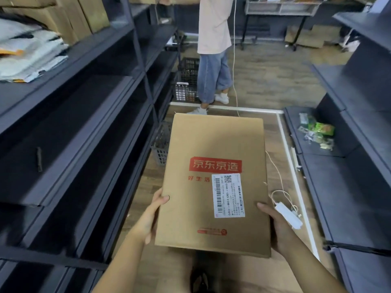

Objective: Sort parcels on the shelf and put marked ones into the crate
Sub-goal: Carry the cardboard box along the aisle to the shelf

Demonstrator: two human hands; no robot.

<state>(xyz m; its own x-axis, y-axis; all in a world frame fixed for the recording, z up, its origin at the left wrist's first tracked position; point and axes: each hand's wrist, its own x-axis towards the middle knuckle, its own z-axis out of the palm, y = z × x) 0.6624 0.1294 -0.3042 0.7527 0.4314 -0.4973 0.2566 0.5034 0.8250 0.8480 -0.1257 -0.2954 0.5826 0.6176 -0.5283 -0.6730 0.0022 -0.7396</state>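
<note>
Midway down a narrow aisle, a flat brown cardboard parcel (213, 182) with a red printed logo is held level between two bare hands, its broad face turned up toward the camera. The left hand (151, 216) is closed on the near left edge, thumb laid over the top face; the right hand (273, 227) is closed on the near right edge, thumb likewise resting on top. A white shipping label (229, 195) with barcodes is stuck to the upper face, and the parcel appears to be held this way so that the label can be read and any mark checked. No handwritten mark can be made out on the visible face. A grey plastic lattice crate (161, 144) is seen on the wooden floor just past the parcel's far left corner, beside the dark metal shelving (84, 115) on the left; it is probably the destination if the parcel counts as marked. Pale soft mailers (29, 51) are stacked on an upper left shelf. A white adapter (288, 215) with a thin cable lies on the floor by the right hand. Further along the aisle a second person (213, 49) in a pale top and jeans is seen standing next to another dark crate (188, 81).
</note>
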